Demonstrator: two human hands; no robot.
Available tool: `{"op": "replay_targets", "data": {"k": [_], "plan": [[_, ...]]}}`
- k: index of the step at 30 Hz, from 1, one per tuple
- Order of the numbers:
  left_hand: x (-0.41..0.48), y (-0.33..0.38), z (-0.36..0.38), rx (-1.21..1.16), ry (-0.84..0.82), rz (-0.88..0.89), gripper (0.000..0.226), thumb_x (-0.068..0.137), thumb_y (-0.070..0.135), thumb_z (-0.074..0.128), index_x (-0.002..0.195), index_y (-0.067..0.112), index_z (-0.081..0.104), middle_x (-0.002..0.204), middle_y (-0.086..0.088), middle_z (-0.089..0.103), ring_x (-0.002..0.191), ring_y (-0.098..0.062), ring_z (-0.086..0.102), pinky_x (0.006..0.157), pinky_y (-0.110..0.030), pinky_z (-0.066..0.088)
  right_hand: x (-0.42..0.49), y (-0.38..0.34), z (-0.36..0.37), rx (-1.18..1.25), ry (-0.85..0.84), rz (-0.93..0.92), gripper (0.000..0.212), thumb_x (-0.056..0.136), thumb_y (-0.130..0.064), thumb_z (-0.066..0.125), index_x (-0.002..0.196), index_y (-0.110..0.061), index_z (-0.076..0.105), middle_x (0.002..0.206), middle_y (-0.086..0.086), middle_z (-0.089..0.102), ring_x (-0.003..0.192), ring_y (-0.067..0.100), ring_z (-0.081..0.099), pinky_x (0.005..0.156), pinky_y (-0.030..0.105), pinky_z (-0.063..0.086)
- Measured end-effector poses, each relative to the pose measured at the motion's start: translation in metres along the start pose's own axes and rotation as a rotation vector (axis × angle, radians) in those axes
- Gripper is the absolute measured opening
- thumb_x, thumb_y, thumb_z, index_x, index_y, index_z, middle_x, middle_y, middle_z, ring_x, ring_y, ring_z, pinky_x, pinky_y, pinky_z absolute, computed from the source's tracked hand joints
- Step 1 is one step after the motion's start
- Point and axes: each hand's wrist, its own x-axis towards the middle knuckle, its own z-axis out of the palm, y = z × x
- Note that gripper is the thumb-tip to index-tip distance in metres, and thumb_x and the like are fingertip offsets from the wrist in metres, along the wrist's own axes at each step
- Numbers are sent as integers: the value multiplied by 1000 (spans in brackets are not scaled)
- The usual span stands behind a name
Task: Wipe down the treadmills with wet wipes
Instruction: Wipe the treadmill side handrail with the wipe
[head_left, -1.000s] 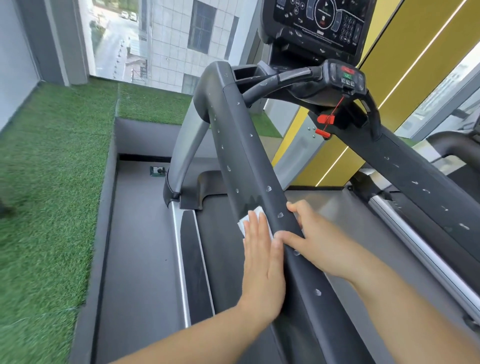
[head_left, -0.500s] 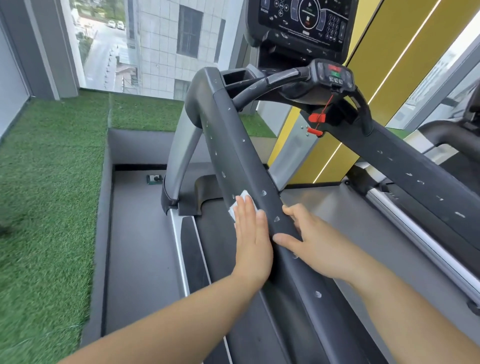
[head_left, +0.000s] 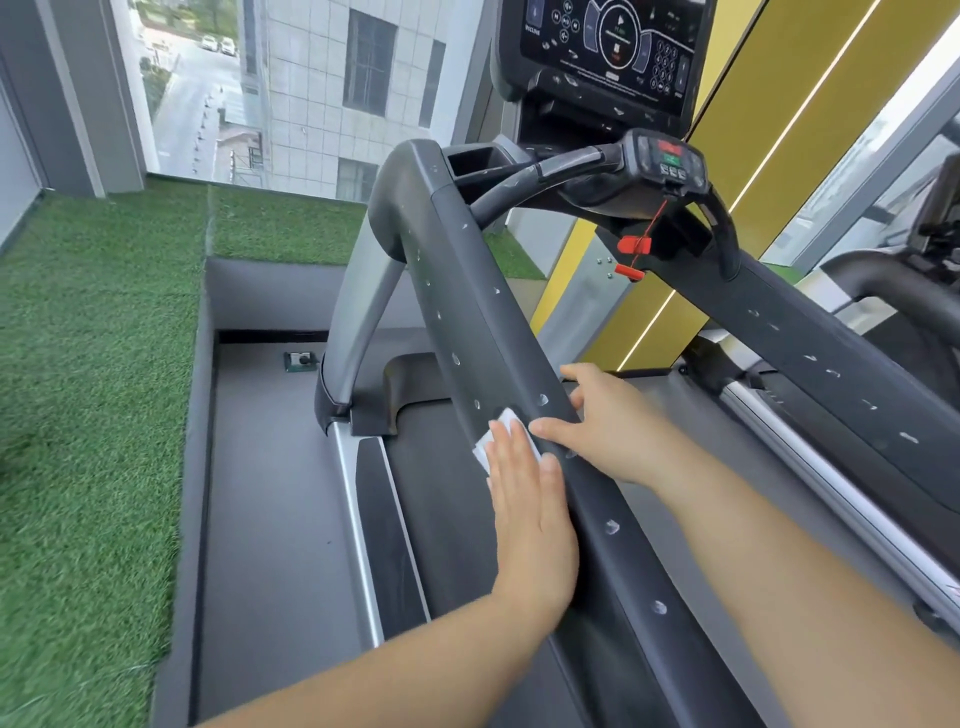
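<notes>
We see the left hand laid flat with its fingers straight and together, pressing a white wet wipe against the outer side face of the treadmill's left handrail, about halfway along the rail's slope. Only the wipe's upper corner and left edge show beyond the fingertips; the rest is hidden under the palm. The right hand rests released on top of the same rail just beside the left one, thumb stretched along the upper face towards the wipe and fingers extended over the far side, not clenched round it. Small pale spots dot the dark surface of this rail and of the right handrail. Below the hands runs the dark running belt, edged by a silver side strip. Ahead, the console screen is lit, and under it sits a control pod with a red safety clip hanging on a red cord. Artificial grass covers the raised ledge on the left, in front of a window showing a pale tiled building
</notes>
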Motion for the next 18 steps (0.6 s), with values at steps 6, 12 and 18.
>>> {"op": "replay_targets", "data": {"k": [6,12,18], "plan": [[18,-8,-5,176,35,80,49,104,20,19,144,26,-9,148,21,-21,135,5,-29,115,-18,-12,6,1,-2,-83,-48,-26,64,85,-48,63,139,-18,43,133,0,51,118,18,51,95,33,43],[0,-11,-4,99,11,77,48,105,26,17,137,34,-18,142,32,-23,130,16,-29,108,-9,-14,5,-1,-2,-126,-55,-36,67,88,-47,61,144,-19,37,139,1,44,124,17,46,99,29,39],[25,-12,-9,-56,28,-52,49,103,35,17,141,38,-13,143,34,-20,126,19,-29,106,-10,-12,3,-3,-2,-161,-52,-42,69,89,-47,59,145,-17,32,141,1,42,127,17,43,98,29,36]]}}
